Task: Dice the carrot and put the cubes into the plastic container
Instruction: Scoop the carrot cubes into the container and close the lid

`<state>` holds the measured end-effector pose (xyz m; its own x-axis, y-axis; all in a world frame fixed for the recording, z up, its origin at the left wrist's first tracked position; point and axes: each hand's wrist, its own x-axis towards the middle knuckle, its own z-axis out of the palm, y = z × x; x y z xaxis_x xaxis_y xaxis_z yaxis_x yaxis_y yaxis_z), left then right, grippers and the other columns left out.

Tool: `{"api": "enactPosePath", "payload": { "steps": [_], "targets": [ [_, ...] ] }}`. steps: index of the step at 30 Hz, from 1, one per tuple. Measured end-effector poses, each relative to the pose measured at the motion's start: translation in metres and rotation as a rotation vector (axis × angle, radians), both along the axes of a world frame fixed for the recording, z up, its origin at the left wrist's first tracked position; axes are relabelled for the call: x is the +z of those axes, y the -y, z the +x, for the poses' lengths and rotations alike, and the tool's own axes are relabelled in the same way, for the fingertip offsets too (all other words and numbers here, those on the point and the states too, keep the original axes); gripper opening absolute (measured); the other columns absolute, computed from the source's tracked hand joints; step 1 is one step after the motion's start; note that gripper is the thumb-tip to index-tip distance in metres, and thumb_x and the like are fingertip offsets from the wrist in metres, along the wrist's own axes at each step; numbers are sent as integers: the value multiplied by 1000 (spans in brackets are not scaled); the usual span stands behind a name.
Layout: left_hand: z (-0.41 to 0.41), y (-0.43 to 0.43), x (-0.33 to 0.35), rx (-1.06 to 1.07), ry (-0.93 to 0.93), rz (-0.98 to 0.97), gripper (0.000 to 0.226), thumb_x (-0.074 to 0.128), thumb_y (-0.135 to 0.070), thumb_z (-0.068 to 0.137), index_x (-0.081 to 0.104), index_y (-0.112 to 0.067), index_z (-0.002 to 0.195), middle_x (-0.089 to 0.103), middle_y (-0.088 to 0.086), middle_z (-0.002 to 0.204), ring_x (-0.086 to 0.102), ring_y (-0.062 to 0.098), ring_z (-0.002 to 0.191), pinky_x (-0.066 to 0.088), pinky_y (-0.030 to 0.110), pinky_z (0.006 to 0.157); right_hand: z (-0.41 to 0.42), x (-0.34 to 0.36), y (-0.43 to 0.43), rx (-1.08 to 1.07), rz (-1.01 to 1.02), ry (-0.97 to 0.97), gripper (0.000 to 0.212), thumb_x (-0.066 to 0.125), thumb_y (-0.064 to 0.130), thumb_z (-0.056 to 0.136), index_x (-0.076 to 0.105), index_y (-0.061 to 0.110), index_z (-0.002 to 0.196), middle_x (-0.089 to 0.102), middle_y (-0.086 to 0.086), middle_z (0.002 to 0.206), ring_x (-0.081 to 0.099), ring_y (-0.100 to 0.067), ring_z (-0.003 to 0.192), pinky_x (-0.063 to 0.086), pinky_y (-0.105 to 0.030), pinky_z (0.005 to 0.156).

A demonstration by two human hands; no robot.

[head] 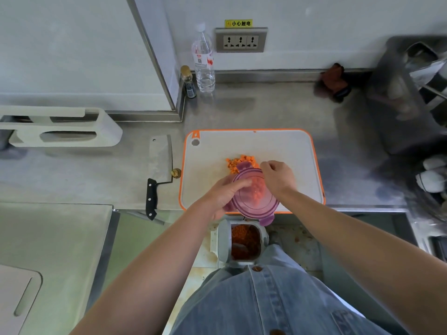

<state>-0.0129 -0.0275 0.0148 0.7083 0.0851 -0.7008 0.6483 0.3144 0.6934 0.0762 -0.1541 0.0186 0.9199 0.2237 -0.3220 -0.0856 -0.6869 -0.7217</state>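
A round plastic container [254, 197] with purple clips is tilted on its side over the near half of the white, orange-rimmed cutting board [210, 151]. Its mouth faces a small pile of carrot cubes [238, 162] on the board, and some orange cubes show through its wall. My left hand [223, 193] grips the container's left side. My right hand [278, 177] is at the container's far right rim beside the cubes, fingers curled; what it holds is hidden.
A cleaver [158, 170] with a black handle lies left of the board, a small brown carrot end [176, 172] by it. A water bottle [204, 61] and small sauce bottle [188, 82] stand at the wall. A bin [242, 240] of orange scraps sits below the counter edge.
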Motion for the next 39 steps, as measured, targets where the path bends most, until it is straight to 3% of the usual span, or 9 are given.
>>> {"api": "enactPosePath", "payload": {
  "steps": [3, 6, 11, 20, 25, 28, 31, 35, 39],
  "targets": [
    [1, -1, -4, 139, -4, 34, 37, 66, -44, 85, 59, -35, 119, 66, 9, 118, 63, 33, 107, 54, 50, 86, -5, -1, 2, 175, 55, 172, 27, 41, 42, 86, 55, 22, 98, 60, -1, 98, 54, -21, 93, 44, -40, 83],
    [2, -4, 5, 295, -73, -66, 41, 54, -56, 90, 59, -27, 118, 65, 10, 116, 63, 30, 103, 54, 54, 86, -11, 2, 7, 626, 49, 254, 75, 34, 49, 68, 43, 27, 139, 38, 3, 148, 24, -18, 140, 15, -39, 111],
    [-1, -9, 6, 421, -126, -321, 68, 20, -68, 95, 66, -23, 115, 66, 12, 120, 61, 34, 110, 51, 57, 88, -20, -16, 6, 931, -143, 298, 86, 59, 56, 79, 18, 34, 152, 6, 6, 162, -4, -16, 149, 2, -47, 119],
    [5, 8, 10, 419, -48, -361, 55, 31, -60, 96, 65, -19, 111, 72, 12, 108, 66, 32, 100, 50, 53, 91, -20, -10, 7, 532, 272, 284, 55, 40, 52, 95, 41, 28, 145, 48, 6, 144, 43, -10, 134, 38, -40, 107],
    [6, 10, 1, 330, 21, -171, 36, 56, -29, 93, 45, -34, 127, 55, 12, 124, 60, 36, 105, 57, 43, 61, -13, 4, 13, 406, 544, 70, 41, 39, 33, 103, 46, 20, 140, 53, 6, 139, 45, -5, 131, 37, -31, 110],
    [12, 11, -1, 322, 4, -16, 35, 46, -20, 95, 38, -29, 128, 49, 8, 118, 58, 34, 104, 58, 42, 59, 0, 10, 17, 100, 612, -8, 32, 32, 26, 106, 47, 23, 134, 62, 4, 122, 63, -2, 101, 54, -18, 74],
    [21, 13, -3, 382, -10, 51, 33, 45, -25, 96, 35, -21, 127, 51, 9, 114, 60, 29, 96, 59, 47, 67, 31, 3, 31, -340, 496, -124, 41, 30, 41, 104, 45, 20, 136, 57, -4, 94, 58, -15, 69, 50, -29, 37],
    [37, 17, -4, 396, 33, 91, 28, 46, -31, 97, 43, -22, 123, 55, 7, 108, 61, 22, 89, 58, 45, 69, 73, -14, 67, -840, 518, -288, 30, 33, 34, 100, 51, 20, 119, 55, -2, 77, 52, -18, 67, 45, -24, 47],
    [60, 27, -7, 499, 10, 53, 24, 47, -38, 97, 52, -21, 114, 57, 15, 117, 66, 33, 86, 58, 45, 55, 102, -30, 107, -971, 549, -335, 10, 41, 16, 97, 48, 14, 104, 42, -3, 64, 37, -8, 36, 27, -12, 33]
  ]
}}
